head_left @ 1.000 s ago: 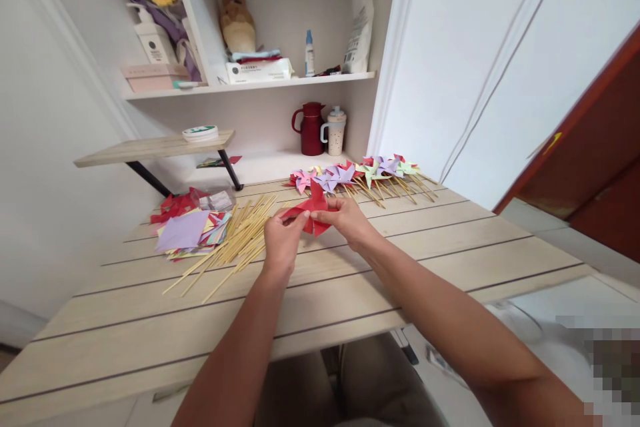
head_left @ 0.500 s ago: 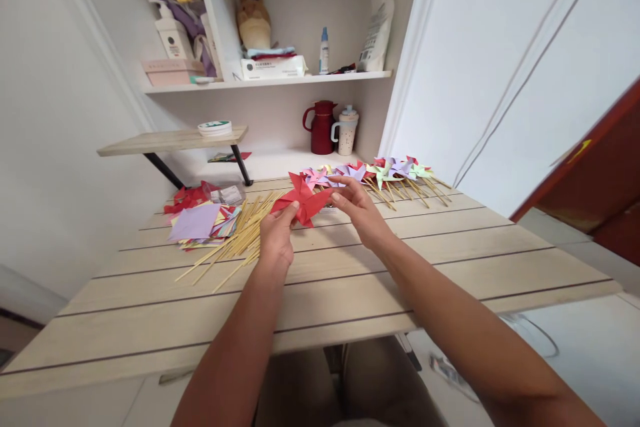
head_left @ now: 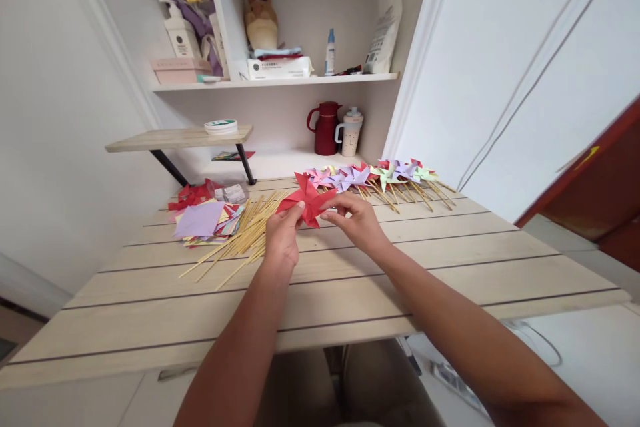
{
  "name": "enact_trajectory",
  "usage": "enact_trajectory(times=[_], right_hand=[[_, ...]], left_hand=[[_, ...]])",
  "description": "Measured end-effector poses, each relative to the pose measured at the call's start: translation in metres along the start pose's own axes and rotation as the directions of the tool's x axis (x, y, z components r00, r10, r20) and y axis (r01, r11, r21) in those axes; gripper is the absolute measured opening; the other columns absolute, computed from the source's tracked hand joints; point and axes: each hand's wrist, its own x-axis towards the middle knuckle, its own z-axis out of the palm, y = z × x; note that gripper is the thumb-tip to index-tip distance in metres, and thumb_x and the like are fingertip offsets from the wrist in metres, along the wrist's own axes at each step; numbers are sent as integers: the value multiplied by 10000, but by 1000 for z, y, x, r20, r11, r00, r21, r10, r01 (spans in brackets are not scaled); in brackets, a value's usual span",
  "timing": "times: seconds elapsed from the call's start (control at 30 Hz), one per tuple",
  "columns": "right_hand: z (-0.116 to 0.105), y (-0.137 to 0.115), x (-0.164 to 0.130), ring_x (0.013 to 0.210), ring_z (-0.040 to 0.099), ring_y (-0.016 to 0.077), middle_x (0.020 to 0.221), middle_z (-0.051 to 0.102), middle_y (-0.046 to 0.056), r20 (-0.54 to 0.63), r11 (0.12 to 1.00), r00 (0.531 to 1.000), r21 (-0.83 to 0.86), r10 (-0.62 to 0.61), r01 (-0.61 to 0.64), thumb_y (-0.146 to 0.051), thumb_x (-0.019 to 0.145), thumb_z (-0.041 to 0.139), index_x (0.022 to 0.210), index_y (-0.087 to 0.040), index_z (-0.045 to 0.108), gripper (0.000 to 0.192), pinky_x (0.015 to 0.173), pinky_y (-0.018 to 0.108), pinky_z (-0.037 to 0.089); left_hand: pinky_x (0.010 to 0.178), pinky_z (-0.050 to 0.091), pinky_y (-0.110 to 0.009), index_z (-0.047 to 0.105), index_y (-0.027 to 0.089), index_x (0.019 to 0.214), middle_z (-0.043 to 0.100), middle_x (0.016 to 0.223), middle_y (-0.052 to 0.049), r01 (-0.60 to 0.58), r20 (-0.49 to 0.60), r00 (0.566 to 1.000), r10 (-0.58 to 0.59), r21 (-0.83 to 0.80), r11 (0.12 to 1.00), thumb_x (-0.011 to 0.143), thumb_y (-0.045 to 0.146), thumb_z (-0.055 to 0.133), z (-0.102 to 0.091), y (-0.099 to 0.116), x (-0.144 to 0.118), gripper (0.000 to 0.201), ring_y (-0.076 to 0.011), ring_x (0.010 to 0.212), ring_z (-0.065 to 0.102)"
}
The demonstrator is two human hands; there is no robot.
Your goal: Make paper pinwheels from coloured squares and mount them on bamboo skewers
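A red paper pinwheel (head_left: 309,199) is held up over the table with its folded blades spread. My left hand (head_left: 284,232) grips it from the lower left, thumb pressed on the front of the paper; the fingers behind are hidden. At the pinwheel's right side, my right hand (head_left: 357,219) has thumb and index finger drawn together on the blade's edge. Just left of my left hand lies a loose heap of thin wooden sticks (head_left: 245,235). Behind my right hand, finished pinwheels on sticks (head_left: 387,177) in pink, purple, green and red lie in a row.
Coloured paper squares (head_left: 199,220) are stacked at the left, beside red paper pieces (head_left: 193,195) and a clear plastic pack (head_left: 231,194). A small raised shelf (head_left: 175,139) stands behind them. Farther back are a red jug (head_left: 327,130) and a cup (head_left: 351,133).
My right hand's fingers, spread apart before, have closed on the pinwheel's right blade. My left hand keeps its grip. The whole view has shifted slightly.
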Motion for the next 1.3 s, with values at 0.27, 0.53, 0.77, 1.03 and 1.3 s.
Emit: enact_trajectory(times=[0.27,0.53,0.77,1.03,1.3], right_hand=[[0,1,2,627,439,142,642,551,-16,-58,983,983,71,176,-172,-375,781,771,673,-199,691,221,608,291,358],[0,0,2,595,385,125,594,450,-47,-78,955,959,146,272,-259,-367,764,751,658,-188,657,229,577,289,299],[1,-1,2,581,357,124,571,407,-56,-76,945,949,148,305,-292,-370,744,757,647,-191,658,226,572,287,283],[4,-5,3,583,385,135,571,422,-45,-73,948,954,163,289,-275,-381,761,729,630,-191,636,248,571,280,309],[6,0,3,580,379,142,563,415,-42,-74,948,951,139,299,-287,-398,755,735,630,-197,649,252,562,278,305]], left_hand=[[698,457,-252,749,152,693,737,719,-32,-10,18,1000,9,60,998,543,296,908,0,-3,0,262,-116,657,626],[812,497,-302,779,163,740,763,777,-54,-46,54,998,41,86,995,577,317,894,2,-7,-2,252,-156,740,675],[848,507,-328,790,163,761,766,765,-57,-62,36,998,58,131,989,595,327,882,3,-9,-2,250,-179,765,686],[778,517,-330,799,144,786,783,832,-94,-86,3,996,88,236,968,602,392,882,3,-1,-9,320,-219,777,696],[789,522,-319,807,147,824,789,856,-100,-85,30,996,81,190,978,607,381,881,2,-3,-7,328,-225,803,711]])
